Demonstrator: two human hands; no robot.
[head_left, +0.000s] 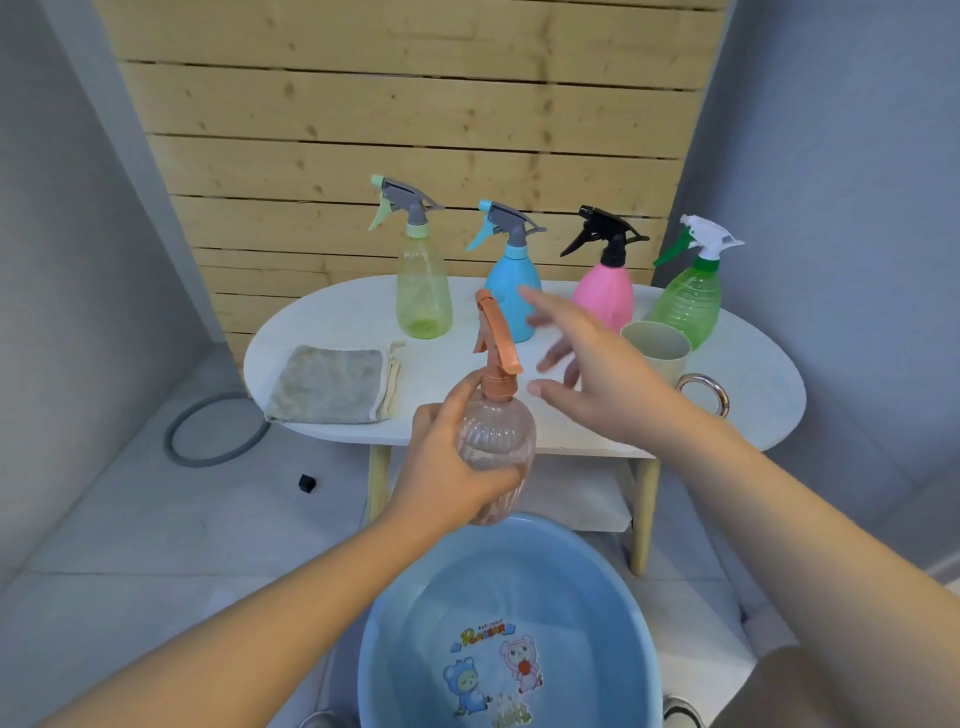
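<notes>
My left hand (447, 457) grips the ribbed body of a clear pinkish spray bottle (501, 431) with an orange trigger head (496, 338), held upright above a blue basin (395, 623). My right hand (587, 364) hovers just right of the trigger head with fingers spread and blurred, holding nothing. The basin holds water and has cartoon stickers on its bottom.
A white oval table (322, 322) carries a yellow-green spray bottle (423, 296), a blue one (511, 280), a pink one (605, 291) and a green one (688, 301). A beige cup (657, 348), a metal ring (709, 389) and a grey cloth (330, 384) lie there too. A grey hoop (208, 431) lies on the floor.
</notes>
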